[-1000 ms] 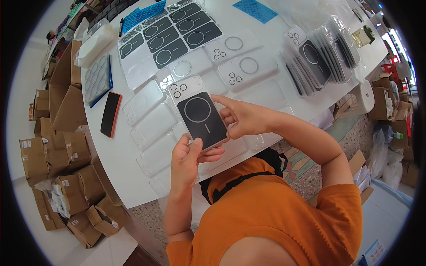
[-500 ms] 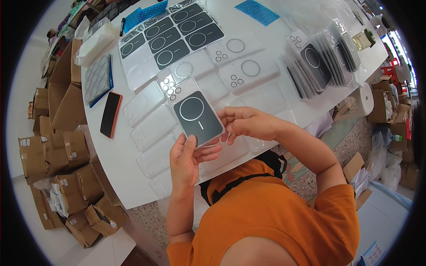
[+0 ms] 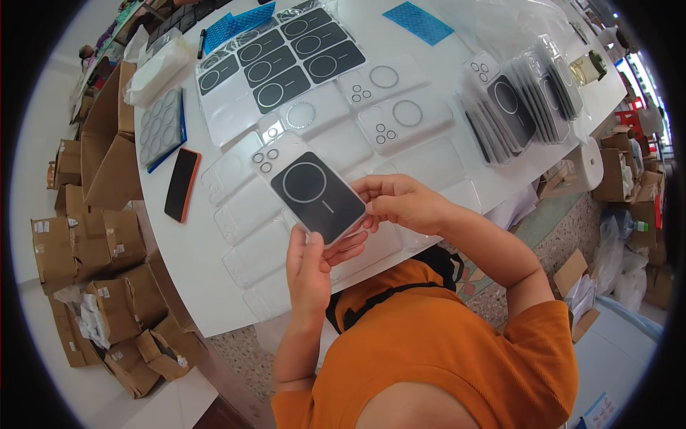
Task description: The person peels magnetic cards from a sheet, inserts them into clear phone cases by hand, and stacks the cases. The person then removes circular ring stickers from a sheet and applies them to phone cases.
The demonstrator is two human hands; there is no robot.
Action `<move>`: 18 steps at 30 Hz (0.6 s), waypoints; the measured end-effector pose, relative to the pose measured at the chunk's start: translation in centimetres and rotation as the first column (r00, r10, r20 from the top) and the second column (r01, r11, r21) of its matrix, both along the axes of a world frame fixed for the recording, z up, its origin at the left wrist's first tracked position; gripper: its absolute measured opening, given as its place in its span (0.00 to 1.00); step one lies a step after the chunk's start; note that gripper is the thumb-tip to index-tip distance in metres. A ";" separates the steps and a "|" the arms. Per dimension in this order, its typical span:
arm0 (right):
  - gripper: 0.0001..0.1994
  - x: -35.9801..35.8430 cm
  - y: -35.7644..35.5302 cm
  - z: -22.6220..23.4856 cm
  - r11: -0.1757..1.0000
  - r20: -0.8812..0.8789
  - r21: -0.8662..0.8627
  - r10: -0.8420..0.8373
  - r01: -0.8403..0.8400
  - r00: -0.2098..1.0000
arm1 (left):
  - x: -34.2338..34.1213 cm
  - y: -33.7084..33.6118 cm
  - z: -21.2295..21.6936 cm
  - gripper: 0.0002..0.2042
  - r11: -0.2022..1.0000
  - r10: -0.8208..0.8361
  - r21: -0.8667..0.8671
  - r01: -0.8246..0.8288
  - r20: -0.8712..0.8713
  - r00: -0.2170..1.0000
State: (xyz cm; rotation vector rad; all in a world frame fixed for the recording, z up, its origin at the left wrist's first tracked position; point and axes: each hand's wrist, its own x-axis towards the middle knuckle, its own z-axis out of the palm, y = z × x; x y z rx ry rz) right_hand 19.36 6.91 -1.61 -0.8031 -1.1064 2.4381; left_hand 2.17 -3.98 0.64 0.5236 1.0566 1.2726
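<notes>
Between my two hands, a clear phone case [image 3: 309, 191] with a dark panel, a pale ring and a short line is held tilted above the table. My left hand [image 3: 309, 266] grips its lower edge, with the thumb near the front and fingers curled beneath. At the lower right edge, my right hand [image 3: 401, 203] pinches the case; some of its fingertips are hidden behind it. Several clear cases [image 3: 254, 242] lie flat around my hands. Two of the cases beyond, such as the ringed case [image 3: 404, 123], carry rings and camera circles. Farther off lies a sheet of dark ringed panels [image 3: 279, 91].
Standing at the right are rows of finished-looking cases with dark panels [image 3: 504, 107]. On the left lie an orange-edged phone [image 3: 183, 186] and a stack of ring sheets [image 3: 161, 129]. Blue textured sheets [image 3: 419, 22] are at the back. Cardboard boxes [image 3: 89, 247] sit beside the white table [image 3: 193, 286].
The case has turned, its camera end swinging left and its face tilting. My left hand has shifted slightly right and down with it. Both hands keep hold, while the view has moved a little.
</notes>
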 end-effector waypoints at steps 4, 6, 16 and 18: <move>0.17 0.0 0.7 -0.3 0.996 -0.052 0.041 -0.072 0.074 0.996 | 1.3 -1.1 -1.0 0.20 0.967 -0.016 0.246 0.060 -0.177 0.984; 0.15 0.2 1.4 0.1 0.987 -0.033 0.121 -0.105 0.108 0.994 | -0.1 -2.3 -2.5 0.21 0.938 -0.187 0.249 0.241 -0.222 0.957; 0.14 -1.4 1.0 1.1 0.815 0.210 0.512 0.188 -0.272 0.959 | -3.2 0.3 -1.0 0.20 0.869 -0.483 -0.125 0.479 -0.010 0.875; 0.15 -1.4 0.9 0.8 0.860 0.223 0.462 0.123 -0.216 0.967 | -2.4 0.5 0.1 0.15 0.882 -0.431 -0.215 0.418 -0.015 0.902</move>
